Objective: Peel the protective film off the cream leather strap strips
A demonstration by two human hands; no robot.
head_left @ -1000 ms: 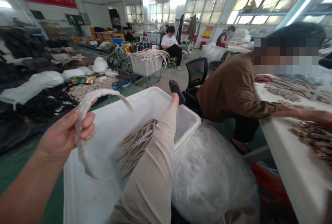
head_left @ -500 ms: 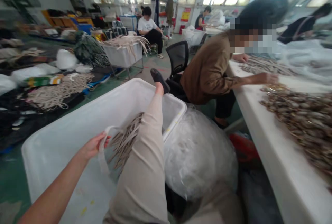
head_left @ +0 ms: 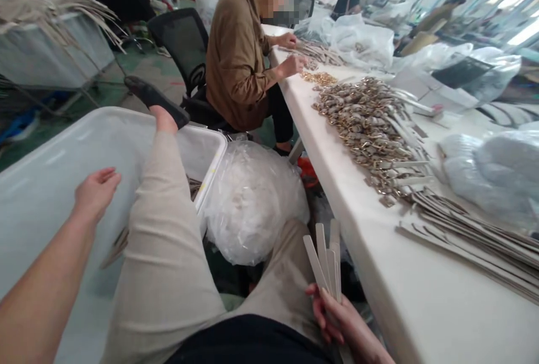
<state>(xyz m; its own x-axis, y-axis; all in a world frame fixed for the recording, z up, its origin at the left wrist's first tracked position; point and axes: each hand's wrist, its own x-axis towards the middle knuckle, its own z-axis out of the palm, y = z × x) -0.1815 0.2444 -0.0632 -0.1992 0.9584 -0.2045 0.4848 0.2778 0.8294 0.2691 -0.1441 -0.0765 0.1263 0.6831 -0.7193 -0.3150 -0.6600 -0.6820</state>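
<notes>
My left hand hovers over the big white plastic bin, fingers loosely spread, nothing in it. Grey-beige strips lie in the bin, mostly hidden by my leg, which rests across the bin's rim. My right hand sits low by my lap and grips a fan of several flat grey strips that stick upward. More such strips lie stacked on the white table to my right, beside a heap of metal-buckled pieces.
A person in a brown jacket sits on a black chair at the table's far end, handling small parts. A bulging clear plastic bag stands between bin and table. Clear bags lie on the table; another strip-laden bin stands back left.
The view swung right and down towards the table. My left hand has let go of the strap it held and now hangs open over the bin. My right hand with strips has come into view.
</notes>
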